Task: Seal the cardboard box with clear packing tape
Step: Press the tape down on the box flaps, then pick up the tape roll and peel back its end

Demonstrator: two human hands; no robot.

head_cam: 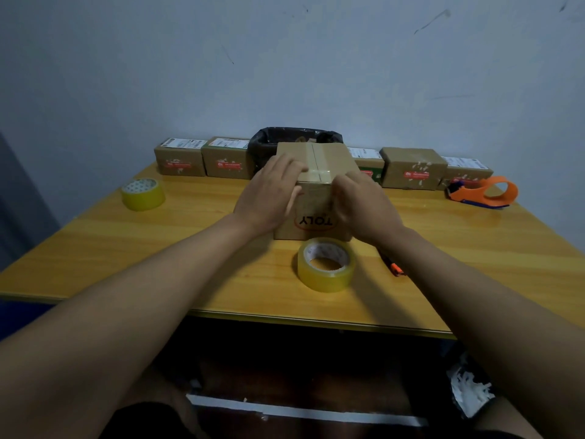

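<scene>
Cardboard box [316, 160] sits at mid-desk, flaps closed, its top seam covered by a glossy strip of clear tape [311, 163] that runs front to back and folds down over the near edge. Left hand [269, 193] lies flat on the box's top left corner, fingers extended and held together, fingertips touching the tape strip at the near edge. Right hand [364, 204] is against the box's near right corner, fingers curled and pressed to the front face beside the taped edge; whether it pinches the tape end I cannot tell. Box front is plain matte brown with a red oval logo, printed letters reading upside down from this view. Roll of clear packing tape [326, 264] lies flat on the desk [158, 248] just in front of the box, between the forearms; yellowish translucent, ring-shaped, white-labelled core. A second, similar roll [143, 193] lies well apart at far left. Orange tape dispenser [484, 191] rests at far right. A small orange-and-black tool [395, 268] lies near the right forearm, partly hidden. Row of small labelled parcels [202, 160] lines the far desk edge, with a black-bagged bin [269, 144] behind the box. Desk surface is smooth, glossy, yellow wood-grain.
</scene>
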